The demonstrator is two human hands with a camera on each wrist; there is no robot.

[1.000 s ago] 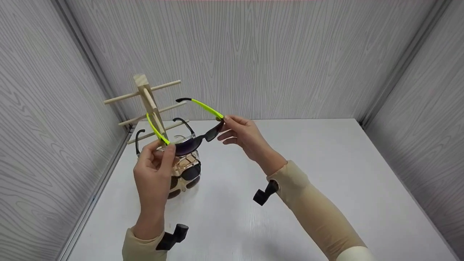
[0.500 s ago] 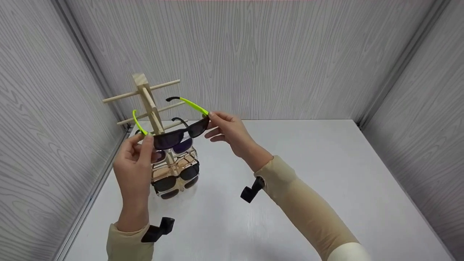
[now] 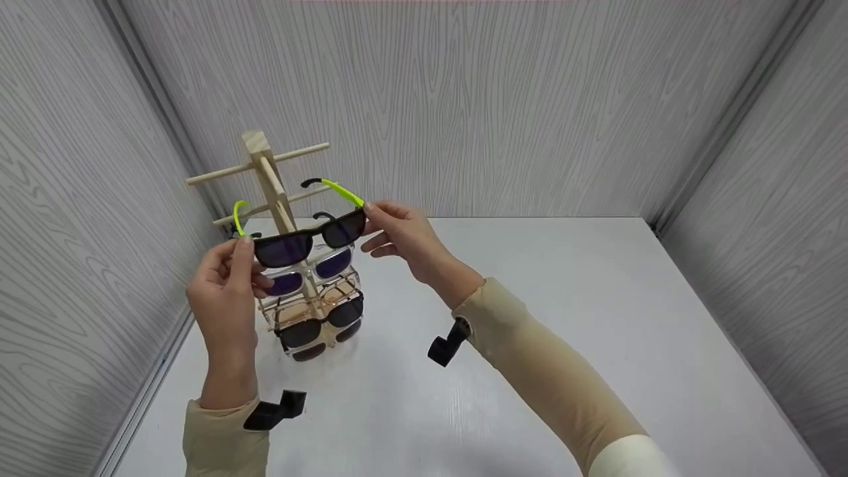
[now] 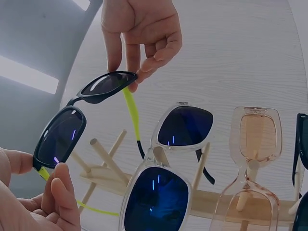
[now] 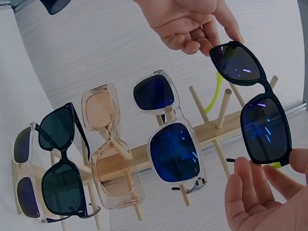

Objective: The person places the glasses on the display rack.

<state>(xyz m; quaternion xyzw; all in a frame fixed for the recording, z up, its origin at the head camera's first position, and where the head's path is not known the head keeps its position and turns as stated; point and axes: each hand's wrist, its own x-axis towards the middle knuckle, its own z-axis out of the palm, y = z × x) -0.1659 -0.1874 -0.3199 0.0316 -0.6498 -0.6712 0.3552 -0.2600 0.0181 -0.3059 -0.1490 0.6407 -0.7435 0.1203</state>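
A pair of black-framed sunglasses [image 3: 283,250] with neon yellow temples is held in front of a wooden eyewear rack [image 3: 256,143], lenses facing the head camera. My left hand [image 3: 222,291] pinches one hinge corner between thumb and fingers. At the opposite corner, my right hand [image 3: 411,238] pinches the other hinge, its remaining fingers loosely bent. Both temples are unfolded and point back toward the rack's upper pegs. Just below hang clear-framed sunglasses [image 5: 174,151] with blue lenses. Whether the held pair touches a peg cannot be told.
Lower on the rack sit peach-tinted glasses [image 5: 114,175], black sunglasses [image 5: 61,187] and clear-framed dark sunglasses [image 5: 28,197]. Bare wooden pegs [image 3: 301,152] stick out at the top. The rack stands on a white table [image 3: 530,265], with grey wood-grain walls [image 3: 464,99] around it.
Both hands have carried the yellow-templed sunglasses left and turned them more squarely to the rack. The clear-framed pair below has come more into view. Both grips stay the same.
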